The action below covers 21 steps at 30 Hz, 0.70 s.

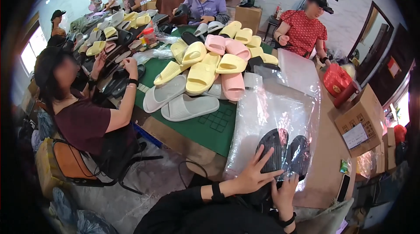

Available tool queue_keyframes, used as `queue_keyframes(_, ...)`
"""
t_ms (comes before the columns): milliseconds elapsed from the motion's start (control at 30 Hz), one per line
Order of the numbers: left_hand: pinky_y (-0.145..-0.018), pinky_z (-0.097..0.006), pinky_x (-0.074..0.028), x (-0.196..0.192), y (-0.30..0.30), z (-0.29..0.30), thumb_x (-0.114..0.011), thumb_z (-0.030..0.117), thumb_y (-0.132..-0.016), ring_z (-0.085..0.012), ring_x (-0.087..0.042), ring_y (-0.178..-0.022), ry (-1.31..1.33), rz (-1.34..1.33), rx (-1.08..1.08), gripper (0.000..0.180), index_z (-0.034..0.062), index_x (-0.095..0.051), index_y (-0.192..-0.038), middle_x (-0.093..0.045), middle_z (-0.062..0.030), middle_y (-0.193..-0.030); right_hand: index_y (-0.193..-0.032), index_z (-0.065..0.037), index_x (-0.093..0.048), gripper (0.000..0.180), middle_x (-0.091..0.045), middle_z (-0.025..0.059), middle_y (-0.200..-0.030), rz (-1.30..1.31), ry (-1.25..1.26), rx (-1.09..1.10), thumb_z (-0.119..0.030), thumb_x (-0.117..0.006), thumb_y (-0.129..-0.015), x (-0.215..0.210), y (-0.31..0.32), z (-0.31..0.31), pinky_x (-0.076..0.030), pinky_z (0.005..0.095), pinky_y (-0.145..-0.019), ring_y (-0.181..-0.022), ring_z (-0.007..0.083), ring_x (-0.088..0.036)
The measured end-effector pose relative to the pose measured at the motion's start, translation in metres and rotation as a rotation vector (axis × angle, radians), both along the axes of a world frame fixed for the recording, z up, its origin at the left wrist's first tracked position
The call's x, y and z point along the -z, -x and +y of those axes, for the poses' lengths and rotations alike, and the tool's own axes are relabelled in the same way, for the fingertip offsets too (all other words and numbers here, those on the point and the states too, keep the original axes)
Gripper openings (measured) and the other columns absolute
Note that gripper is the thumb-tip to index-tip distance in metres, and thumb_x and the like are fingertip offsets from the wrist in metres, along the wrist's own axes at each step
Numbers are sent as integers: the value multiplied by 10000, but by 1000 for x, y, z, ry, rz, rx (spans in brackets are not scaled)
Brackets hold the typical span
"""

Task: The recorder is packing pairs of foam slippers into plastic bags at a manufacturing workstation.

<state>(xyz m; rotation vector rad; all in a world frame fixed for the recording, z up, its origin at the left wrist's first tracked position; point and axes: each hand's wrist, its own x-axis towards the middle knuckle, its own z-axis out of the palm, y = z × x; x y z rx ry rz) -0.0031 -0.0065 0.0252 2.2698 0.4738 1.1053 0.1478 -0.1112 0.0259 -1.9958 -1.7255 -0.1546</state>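
A pair of black slippers [274,151] lies side by side in a clear plastic bag [267,116], near the table's front edge. Over the left slipper rests my left hand [253,173], its fingers spread on the film and nothing gripped. My right hand [285,192] is at the near end of the bag, below the right slipper [300,150]. Its fingers are bent around the bag's edge; glare and the film partly hide what they touch. Beyond the bag, yellow slippers [202,76], pink slippers [233,86] and grey slippers [190,106] are heaped on a green mat [218,122].
On the right stand a cardboard box [361,122] and a red bag [337,78]; a phone [344,188] lies at the table edge. Co-workers sit at left [83,103], far side [205,2] and far right [304,28]. An orange-backed chair [72,162] stands left.
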Motion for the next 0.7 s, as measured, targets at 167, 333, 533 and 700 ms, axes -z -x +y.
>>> queue_keyframes(167, -1097, -505, -216, 12, -1, -2, -611, 95, -850, -464, -108, -1387, -43, -169, 38, 488, 192, -526, -1321, -143, -222, -1515, -1198, 91, -463, 515, -418, 328, -1240, 200, -113, 186, -186, -664, -813, 8, 4, 6, -278, 533, -1014, -1184, 492, -363)
queue_keyframes(333, -1131, -353, -151, 18, -7, 5, -508, 26, -914, -257, -113, -1426, 799, -367, 223, 651, 51, -174, -1473, -119, -181, -1535, -1223, 134, -449, 550, -363, 354, -1328, 299, 5, 279, -243, -630, -866, -2, 9, 14, -242, 512, -1060, -1259, 494, -316)
queue_keyframes(533, -1114, -307, -194, 15, 12, 13, -471, -3, -928, -190, -221, -1388, 1112, -327, 231, 664, 50, -112, -1484, -172, -118, -1535, -1106, 114, -517, 458, -450, 353, -1133, 159, -89, 193, -236, -621, -830, -2, 12, 42, -322, 544, -940, -1096, 520, -399)
queue_keyframes(700, -950, -295, -376, 31, 24, 18, -388, -16, -935, -183, -454, -1104, 802, 23, 226, 667, 154, -76, -1500, -314, -117, -1466, -1267, 146, -409, 624, -392, 382, -1292, 88, 33, 355, -286, -592, -855, -1, -6, 63, -232, 502, -1069, -1248, 492, -331)
